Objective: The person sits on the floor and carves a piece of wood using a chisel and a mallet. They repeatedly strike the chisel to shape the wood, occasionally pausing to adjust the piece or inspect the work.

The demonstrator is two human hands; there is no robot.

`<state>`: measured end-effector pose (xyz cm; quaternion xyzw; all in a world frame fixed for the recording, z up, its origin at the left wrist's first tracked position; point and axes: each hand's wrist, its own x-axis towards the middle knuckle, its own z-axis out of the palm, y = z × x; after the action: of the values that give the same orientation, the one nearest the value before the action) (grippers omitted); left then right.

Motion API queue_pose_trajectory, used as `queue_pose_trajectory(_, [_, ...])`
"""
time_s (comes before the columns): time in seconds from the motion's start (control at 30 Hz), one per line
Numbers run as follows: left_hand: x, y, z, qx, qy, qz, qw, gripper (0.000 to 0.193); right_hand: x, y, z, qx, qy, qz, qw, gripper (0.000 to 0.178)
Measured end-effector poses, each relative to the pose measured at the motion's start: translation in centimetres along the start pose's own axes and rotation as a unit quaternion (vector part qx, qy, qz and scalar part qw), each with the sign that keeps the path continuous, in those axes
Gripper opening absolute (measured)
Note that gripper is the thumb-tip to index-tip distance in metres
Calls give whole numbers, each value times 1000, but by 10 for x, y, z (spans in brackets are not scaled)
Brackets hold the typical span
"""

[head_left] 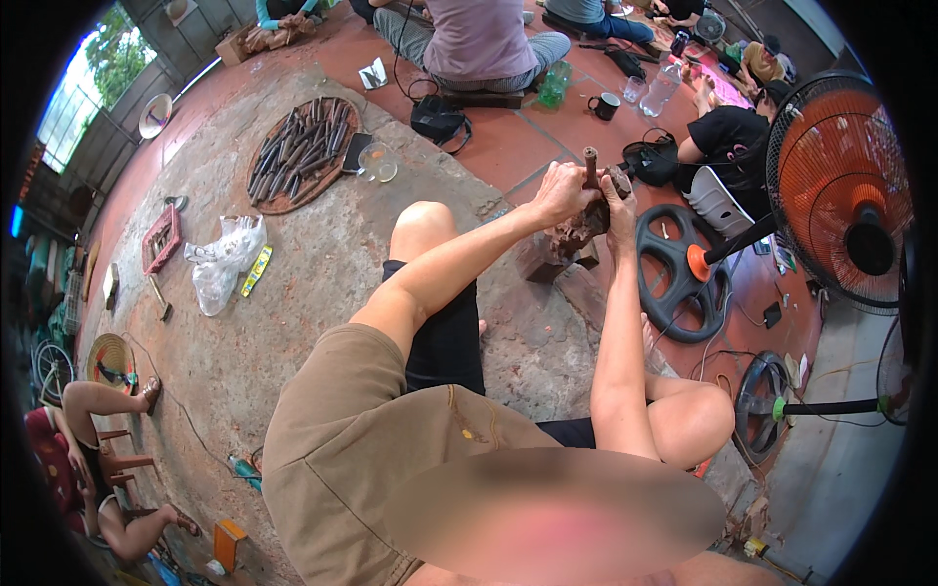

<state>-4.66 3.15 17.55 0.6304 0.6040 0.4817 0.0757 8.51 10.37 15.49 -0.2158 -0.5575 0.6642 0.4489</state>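
Observation:
Ahead of me, a dark brown, rough carved wooden piece (575, 234) rests on a brown block (539, 262) on the floor. My left hand (563, 195) is closed at its upper part, around a thin brown stick-like handle (590, 164) that stands up between my hands. Whether this handle is a separate tool or part of the carving, I cannot tell. Pressed against the right side of the piece, my right hand (621, 213) has its fingers curled round it, thumb up. The fingertips of both hands are partly hidden.
A round woven tray (262, 190) of dark carving tools lies left of centre, beside a glass dish (379, 162). A standing fan (840, 195) with a black base (684, 317) is close on the right. Plastic bag (227, 264), hammer (162, 301), cables and seated people surround me.

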Motion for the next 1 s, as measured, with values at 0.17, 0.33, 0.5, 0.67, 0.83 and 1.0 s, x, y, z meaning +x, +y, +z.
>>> queue_pose_trajectory(0.17, [-1,-1,0,-2,0,0,1000,35,0,0,0,-9,2,-5,1000,28])
queue_pose_trajectory(0.33, [-1,-3,-1,-7,-3,-3,1000,37,0,1,0,-12,0,-2,1000,27])
queue_pose_trajectory(0.5, [-2,-3,-3,8,-4,-5,1000,37,-2,-1,4,-7,1,3,1000,28])
queue_pose_trajectory(0.67, [0,-1,-1,6,-11,-8,1000,37,2,4,-4,-20,5,-4,1000,28])
queue_pose_trajectory(0.83, [-2,-6,-2,8,0,6,1000,38,1,4,0,-19,1,-1,1000,27])
queue_pose_trajectory(1.0, [-3,1,-8,37,-38,-55,997,30,2,4,-1,-28,0,-1,1000,27])
